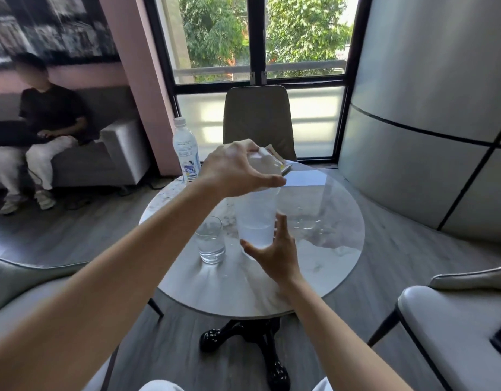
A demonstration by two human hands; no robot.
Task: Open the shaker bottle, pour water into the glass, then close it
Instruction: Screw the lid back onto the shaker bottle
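Head view: my left hand [238,167] clamps the shaker bottle's [256,218] white lid [267,165]; my right hand [274,253], fingers spread, cups its base above the round table [314,266], beside the water-filled glass [210,239].

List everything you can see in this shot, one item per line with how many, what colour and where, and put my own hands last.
shaker bottle: one, translucent white with a white lid, upright at table centre, some water in the bottom
glass: one, clear, holding water, left of the shaker bottle
water bottle: one, clear plastic with white cap, far left table edge
booklet: one, pale, partly hidden behind the shaker lid
table: one, round, white marble look
chairs: one grey-brown across the table, pale ones at both near sides
seated person: one, dark top, on sofa at left
left hand: on the shaker lid
right hand: open beside the shaker's base
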